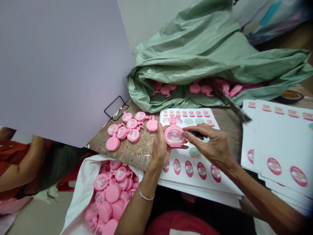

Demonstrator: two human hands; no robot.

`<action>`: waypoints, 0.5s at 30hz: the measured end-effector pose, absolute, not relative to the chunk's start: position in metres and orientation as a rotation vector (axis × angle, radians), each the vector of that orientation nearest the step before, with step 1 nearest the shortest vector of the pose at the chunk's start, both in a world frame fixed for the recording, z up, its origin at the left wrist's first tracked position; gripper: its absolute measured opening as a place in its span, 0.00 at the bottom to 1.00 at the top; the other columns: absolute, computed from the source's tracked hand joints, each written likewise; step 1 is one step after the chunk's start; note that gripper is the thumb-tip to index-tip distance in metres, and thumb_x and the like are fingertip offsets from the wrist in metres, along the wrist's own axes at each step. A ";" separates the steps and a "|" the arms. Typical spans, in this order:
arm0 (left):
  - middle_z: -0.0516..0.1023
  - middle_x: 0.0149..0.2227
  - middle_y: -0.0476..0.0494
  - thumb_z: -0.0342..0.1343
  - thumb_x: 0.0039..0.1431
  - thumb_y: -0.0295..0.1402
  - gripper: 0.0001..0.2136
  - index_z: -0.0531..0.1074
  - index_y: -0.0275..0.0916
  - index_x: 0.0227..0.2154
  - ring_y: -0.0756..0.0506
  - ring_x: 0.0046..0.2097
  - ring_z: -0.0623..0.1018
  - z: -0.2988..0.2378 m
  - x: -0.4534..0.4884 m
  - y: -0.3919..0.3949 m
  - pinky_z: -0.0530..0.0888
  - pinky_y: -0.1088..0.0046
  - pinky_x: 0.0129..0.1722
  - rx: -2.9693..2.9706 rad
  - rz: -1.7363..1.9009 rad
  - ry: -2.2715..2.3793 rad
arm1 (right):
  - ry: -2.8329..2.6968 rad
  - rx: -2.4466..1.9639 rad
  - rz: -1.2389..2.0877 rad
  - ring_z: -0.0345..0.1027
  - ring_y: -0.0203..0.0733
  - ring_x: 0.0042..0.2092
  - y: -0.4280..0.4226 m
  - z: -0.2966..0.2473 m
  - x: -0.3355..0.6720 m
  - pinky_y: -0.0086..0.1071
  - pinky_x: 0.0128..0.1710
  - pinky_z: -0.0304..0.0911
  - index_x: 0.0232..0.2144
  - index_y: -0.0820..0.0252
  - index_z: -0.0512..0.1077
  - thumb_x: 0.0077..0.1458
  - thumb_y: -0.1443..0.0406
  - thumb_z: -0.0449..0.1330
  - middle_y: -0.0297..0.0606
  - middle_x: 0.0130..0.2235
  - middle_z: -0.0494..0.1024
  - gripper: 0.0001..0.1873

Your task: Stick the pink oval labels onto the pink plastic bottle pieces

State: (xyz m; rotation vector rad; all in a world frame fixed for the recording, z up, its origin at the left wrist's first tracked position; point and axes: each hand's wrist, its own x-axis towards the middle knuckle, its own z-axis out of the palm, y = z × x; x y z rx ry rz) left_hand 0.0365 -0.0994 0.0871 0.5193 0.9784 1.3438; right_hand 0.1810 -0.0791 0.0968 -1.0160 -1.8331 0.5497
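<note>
Bottle (174, 136), pink plastic, light, stiff, held by its rim in left hand (159, 148); right hand (210, 145) pinches black handle (197, 133).

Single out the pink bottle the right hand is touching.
The pink bottle held in the left hand; the others lie on the wooden board or in the white sack or green sack.

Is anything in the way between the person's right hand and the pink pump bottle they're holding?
Nothing visible: the right hand touches the pink pump bottle at its edge, with a dark tool held under the fingers.
</note>
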 end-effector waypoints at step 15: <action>0.76 0.38 0.41 0.53 0.58 0.50 0.22 0.71 0.34 0.40 0.43 0.41 0.78 0.087 0.030 -0.102 0.80 0.64 0.38 0.642 1.328 0.878 | -1.925 -1.002 0.346 0.66 0.37 0.28 -0.075 0.094 0.181 0.35 0.33 0.60 0.35 0.58 0.76 0.55 0.61 0.62 0.36 0.29 0.78 0.07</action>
